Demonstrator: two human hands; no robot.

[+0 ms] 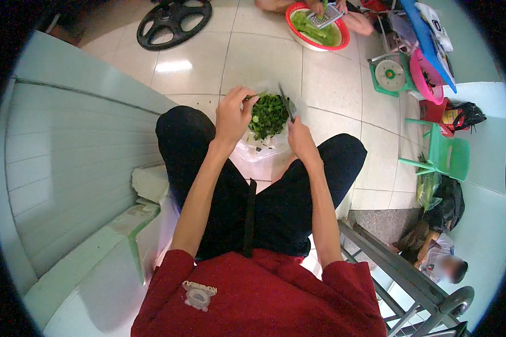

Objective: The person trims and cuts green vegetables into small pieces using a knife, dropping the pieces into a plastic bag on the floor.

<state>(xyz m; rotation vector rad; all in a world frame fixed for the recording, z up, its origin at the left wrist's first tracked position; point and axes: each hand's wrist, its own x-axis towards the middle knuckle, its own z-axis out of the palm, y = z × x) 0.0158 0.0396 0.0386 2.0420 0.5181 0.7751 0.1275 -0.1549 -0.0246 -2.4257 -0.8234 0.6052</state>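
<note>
A heap of chopped leafy greens [269, 117] lies between my hands on a clear plastic bag [258, 151] spread on the floor. My right hand [302, 137] is closed around the handle of a knife [289, 105]. Its blade points up and away from me, along the right edge of the heap. On the other side, my left hand [234, 114] is pinched together at the heap's upper left edge. A small piece shows at its fingertips, too small to name. A few pale bits lie at the near side of the greens.
Ahead, another person's hands hold a grater [325, 17] over a red-rimmed basin [344, 38] of green vegetables. A black wheel-like base [174, 23] stands at upper left. To the right are a green scale [390, 75], a pink basket [419, 70], a green chair [448, 154] and a metal railing [399, 272].
</note>
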